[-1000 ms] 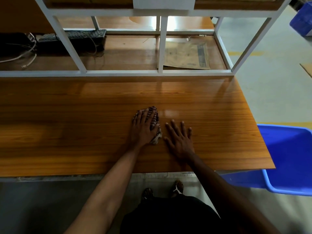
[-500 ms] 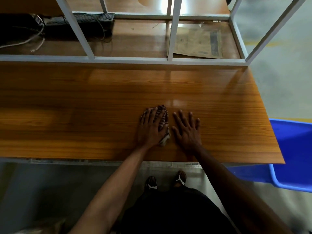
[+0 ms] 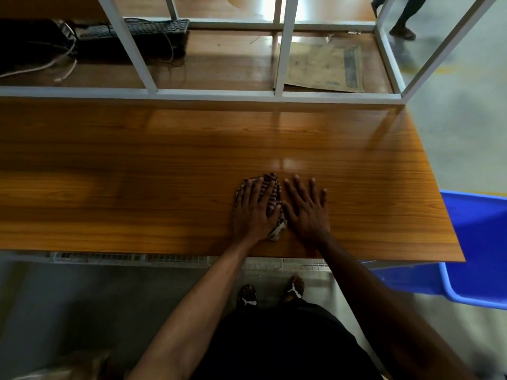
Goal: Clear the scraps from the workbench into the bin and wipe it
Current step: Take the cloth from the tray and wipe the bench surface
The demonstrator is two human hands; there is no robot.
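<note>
The left hand [image 3: 253, 212] lies flat on a striped cloth [image 3: 271, 200], fingers straight and spread, pressing it down onto the wooden surface [image 3: 137, 187]. The cloth is bunched under the palm; its striped folds show between the fingers and a pale corner sticks out on the side toward the near edge of the surface. Just beside the cloth, on its right, the right hand [image 3: 307, 212] rests palm-down on the bare wood with its fingers wide apart, holding nothing; its thumb is touching or almost touching the cloth's edge. Both hands and the cloth sit close to the near edge of the surface, toward its right end. Well to the right of the cloth, past and below the surface's end, stands a blue bin [image 3: 477, 250] on the floor. Beyond the cloth, behind a white metal frame [image 3: 279, 58], a second wooden top carries a black keyboard [image 3: 153, 27] with cables, and a flattened brown paper sheet [image 3: 323, 68].
</note>
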